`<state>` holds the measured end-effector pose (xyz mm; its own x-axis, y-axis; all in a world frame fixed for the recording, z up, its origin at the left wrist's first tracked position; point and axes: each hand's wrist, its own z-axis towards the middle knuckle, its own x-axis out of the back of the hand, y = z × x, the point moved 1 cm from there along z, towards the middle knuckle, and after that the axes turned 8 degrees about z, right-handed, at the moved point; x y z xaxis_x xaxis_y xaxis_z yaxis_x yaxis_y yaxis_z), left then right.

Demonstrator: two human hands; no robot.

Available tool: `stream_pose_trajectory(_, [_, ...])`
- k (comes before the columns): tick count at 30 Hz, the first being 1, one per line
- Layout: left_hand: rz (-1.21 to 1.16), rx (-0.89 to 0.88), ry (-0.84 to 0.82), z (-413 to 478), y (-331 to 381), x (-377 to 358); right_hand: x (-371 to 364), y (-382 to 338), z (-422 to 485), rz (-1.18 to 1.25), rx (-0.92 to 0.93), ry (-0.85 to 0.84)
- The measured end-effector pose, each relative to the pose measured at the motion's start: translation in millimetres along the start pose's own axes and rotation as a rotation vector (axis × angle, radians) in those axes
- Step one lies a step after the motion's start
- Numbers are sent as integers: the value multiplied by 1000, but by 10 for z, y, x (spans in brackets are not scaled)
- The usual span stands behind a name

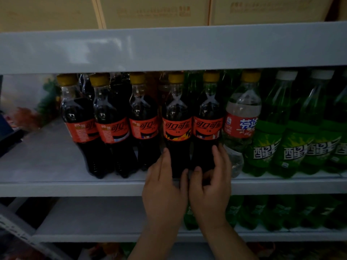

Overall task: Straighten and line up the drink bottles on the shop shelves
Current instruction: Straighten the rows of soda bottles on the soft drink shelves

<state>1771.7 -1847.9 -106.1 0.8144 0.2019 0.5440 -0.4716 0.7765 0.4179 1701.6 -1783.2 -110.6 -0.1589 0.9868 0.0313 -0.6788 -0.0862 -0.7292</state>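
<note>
Dim shop shelf point(75, 186) before us, and we take the clear bottle point(242, 119) with its red label as our marker. Farthest left of it, three cola bottles point(110, 126) lean slightly with labels turned aside; we judge these are left to do. Nearer it, our left hand point(165, 184) curls round the base of the fourth cola bottle point(176, 124). Our right hand point(212, 186) grips the fifth cola bottle point(207, 124), just beside the marker. Both labels face front. Right of it, the green bottles point(270, 143) look orderly.
</note>
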Motion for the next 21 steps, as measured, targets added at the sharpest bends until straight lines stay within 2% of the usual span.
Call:
stream_pose_trajectory(5, [-42,14,257,100,-224,134,8,20,-14,50,-12,-27])
stream_pose_trajectory(8, [69,-6,376,247,-287,198,-7,33,-33,68,-28,-21])
stream_pose_trajectory(10, [144,33,385,354,-288,237,-6,42,-41,65,-28,-16])
stream_pose_trajectory(13, [204,154,319,444,-281,279,15,51,-44,67,-19,-28])
stream_pose_trajectory(18, [295,325,17,421,-207,279,43,73,-37,82,4,-40])
stream_pose_trajectory(21, [301,399,-54,413,-179,221,56,85,-43,111,5,-56])
